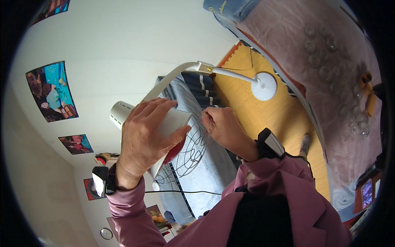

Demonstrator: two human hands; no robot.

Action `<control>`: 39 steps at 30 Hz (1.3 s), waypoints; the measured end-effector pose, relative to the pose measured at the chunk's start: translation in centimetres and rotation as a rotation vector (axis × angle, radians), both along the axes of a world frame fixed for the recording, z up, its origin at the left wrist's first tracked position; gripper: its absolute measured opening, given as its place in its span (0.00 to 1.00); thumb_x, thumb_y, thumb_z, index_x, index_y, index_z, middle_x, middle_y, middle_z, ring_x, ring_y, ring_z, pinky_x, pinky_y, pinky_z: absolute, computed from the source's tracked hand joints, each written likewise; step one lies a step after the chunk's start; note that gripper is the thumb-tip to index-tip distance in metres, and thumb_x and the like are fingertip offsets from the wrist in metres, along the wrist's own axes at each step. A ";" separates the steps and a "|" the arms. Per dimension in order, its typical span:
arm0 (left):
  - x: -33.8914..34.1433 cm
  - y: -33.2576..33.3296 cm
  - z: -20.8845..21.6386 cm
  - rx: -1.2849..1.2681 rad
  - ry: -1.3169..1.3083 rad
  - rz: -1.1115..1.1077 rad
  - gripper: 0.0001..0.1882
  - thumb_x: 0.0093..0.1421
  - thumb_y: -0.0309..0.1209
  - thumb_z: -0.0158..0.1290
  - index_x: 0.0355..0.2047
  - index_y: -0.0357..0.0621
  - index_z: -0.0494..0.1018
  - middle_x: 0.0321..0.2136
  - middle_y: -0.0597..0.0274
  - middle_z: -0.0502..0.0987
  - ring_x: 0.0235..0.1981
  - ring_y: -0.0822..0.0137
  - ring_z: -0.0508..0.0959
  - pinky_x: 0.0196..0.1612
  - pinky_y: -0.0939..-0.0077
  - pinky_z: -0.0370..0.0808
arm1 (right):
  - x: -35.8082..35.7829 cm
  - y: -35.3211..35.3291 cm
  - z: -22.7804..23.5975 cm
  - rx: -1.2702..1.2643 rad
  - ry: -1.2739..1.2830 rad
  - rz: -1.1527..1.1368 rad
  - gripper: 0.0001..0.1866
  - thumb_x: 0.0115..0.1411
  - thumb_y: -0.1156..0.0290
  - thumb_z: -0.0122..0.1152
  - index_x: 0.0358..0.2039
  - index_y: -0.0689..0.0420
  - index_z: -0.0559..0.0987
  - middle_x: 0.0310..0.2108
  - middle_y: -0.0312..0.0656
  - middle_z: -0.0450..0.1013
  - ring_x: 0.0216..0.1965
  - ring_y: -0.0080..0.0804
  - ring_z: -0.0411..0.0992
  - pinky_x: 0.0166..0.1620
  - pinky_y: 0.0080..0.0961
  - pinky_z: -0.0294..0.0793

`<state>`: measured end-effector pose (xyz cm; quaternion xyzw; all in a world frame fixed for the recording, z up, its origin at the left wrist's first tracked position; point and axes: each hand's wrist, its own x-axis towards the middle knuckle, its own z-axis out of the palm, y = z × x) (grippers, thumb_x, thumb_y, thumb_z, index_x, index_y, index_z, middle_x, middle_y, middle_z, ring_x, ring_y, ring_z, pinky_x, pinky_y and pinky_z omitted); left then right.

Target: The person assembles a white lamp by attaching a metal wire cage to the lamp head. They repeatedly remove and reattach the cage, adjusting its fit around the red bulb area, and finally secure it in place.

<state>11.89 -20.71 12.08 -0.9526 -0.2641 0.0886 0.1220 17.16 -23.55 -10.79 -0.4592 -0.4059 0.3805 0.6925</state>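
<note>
My left hand (144,136) lies over the white head of a floor lamp (120,112), its fingers wrapped round the housing. A patch of red (176,151) shows inside the head's mouth, partly hidden by my thumb. In front of the mouth is a thin wire guard (191,154), looped like a cage. My right hand (226,125) is closed in a pinch at the guard's upper edge. From the head, a curved arm (175,73) runs past a small control box (205,67) to the ribbed round base (264,86) on the floor.
A pink-covered bed (284,45) stands on the right, with several clear glass cups (325,73) on it. Behind my hands is another bed in a light blue cover (205,168). A black cord (185,192) crosses below my hands. The floor (242,99) is yellow wood.
</note>
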 end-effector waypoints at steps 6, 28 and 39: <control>-0.4 -1.6 -0.4 0.127 -0.121 0.004 0.26 0.46 0.41 0.72 0.41 0.37 0.80 0.38 0.50 0.83 0.43 0.50 0.83 0.52 0.57 0.77 | -0.1 -0.6 1.7 0.034 0.027 -0.039 0.07 0.56 0.74 0.64 0.25 0.65 0.79 0.23 0.60 0.74 0.29 0.60 0.76 0.31 0.43 0.75; -13.1 -11.3 -11.3 0.462 -0.562 0.435 0.64 0.49 0.38 0.74 0.74 0.44 0.40 0.71 0.41 0.51 0.69 0.41 0.57 0.64 0.46 0.64 | 2.1 -0.2 2.9 0.098 -0.148 -0.014 0.08 0.59 0.75 0.57 0.29 0.68 0.79 0.23 0.60 0.72 0.27 0.59 0.74 0.28 0.40 0.70; -13.6 -12.7 -17.4 0.182 -1.262 0.494 0.29 0.57 0.23 0.66 0.56 0.40 0.64 0.49 0.54 0.68 0.47 0.64 0.74 0.40 0.72 0.78 | 4.8 -1.5 3.9 0.044 -0.203 0.143 0.10 0.61 0.73 0.58 0.27 0.68 0.78 0.20 0.54 0.73 0.22 0.44 0.75 0.27 0.34 0.72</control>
